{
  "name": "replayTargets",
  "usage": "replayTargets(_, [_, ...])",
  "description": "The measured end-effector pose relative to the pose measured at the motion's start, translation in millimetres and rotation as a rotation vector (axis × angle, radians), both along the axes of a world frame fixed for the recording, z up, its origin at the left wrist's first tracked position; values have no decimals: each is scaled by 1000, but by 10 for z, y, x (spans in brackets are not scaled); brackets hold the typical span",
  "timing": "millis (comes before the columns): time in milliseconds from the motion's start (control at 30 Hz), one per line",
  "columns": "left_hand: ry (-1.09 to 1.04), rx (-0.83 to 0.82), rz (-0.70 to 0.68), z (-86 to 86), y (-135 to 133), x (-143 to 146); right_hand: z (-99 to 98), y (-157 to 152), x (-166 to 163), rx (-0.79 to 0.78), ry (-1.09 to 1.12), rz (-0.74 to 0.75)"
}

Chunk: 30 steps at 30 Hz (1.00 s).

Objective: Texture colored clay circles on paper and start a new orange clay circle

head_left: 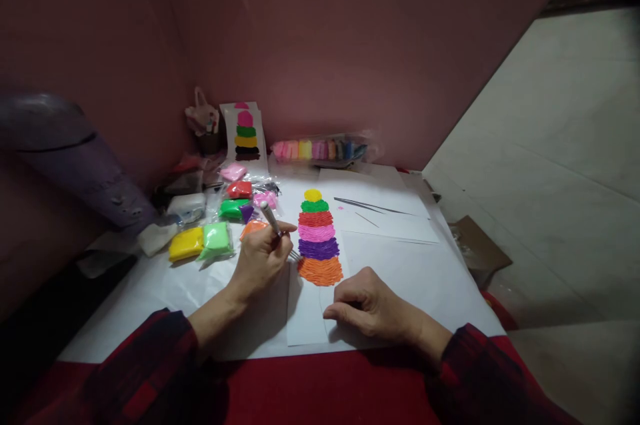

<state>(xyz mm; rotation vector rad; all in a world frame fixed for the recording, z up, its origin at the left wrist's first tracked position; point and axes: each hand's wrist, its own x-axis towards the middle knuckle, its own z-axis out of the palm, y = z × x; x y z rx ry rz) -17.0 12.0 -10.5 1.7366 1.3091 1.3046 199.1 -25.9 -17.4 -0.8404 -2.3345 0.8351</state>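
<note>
My left hand (265,255) is closed on a metal fork (270,217), its handle pointing up and its tines at the left edge of the orange clay band (321,271). That band is the lowest of a stack of coloured, ridged layers on a white paper sheet (304,325). Above it come purple (319,249), pink (317,232), red (315,219) and green (315,206), with a yellow piece (313,195) on top. My right hand (373,305) rests curled on the sheet, just below and right of the orange band. Nothing shows between its fingers.
Bagged clay, including yellow (186,245) and light green (216,240) packs, lies at left. Tweezers (367,205) and a needle-like tool (367,219) lie at right. Behind are a long clay pack (320,149) and a sheet with coloured layers (246,132). A purple cylindrical object (75,158) stands far left.
</note>
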Motion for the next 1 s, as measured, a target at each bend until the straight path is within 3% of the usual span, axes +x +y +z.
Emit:
replayTargets(133, [-147,-34,43,13,-18,6,15,0,-3,-5,4,1])
replayTargets(533, [-440,-185,-6,70,-68,106,33,-29,3,-77,45,34])
replayTargets(833, [-479,-154,58,88,-44,74,21,-27,-9,-56,30,25])
replayTargets(900, [-459,-147,66,78,-36,65,31,-48,-12,-9,44,29])
replayTargets(1000, [-443,-144,79,70,-38,63,66,-120,-43,201,55,47])
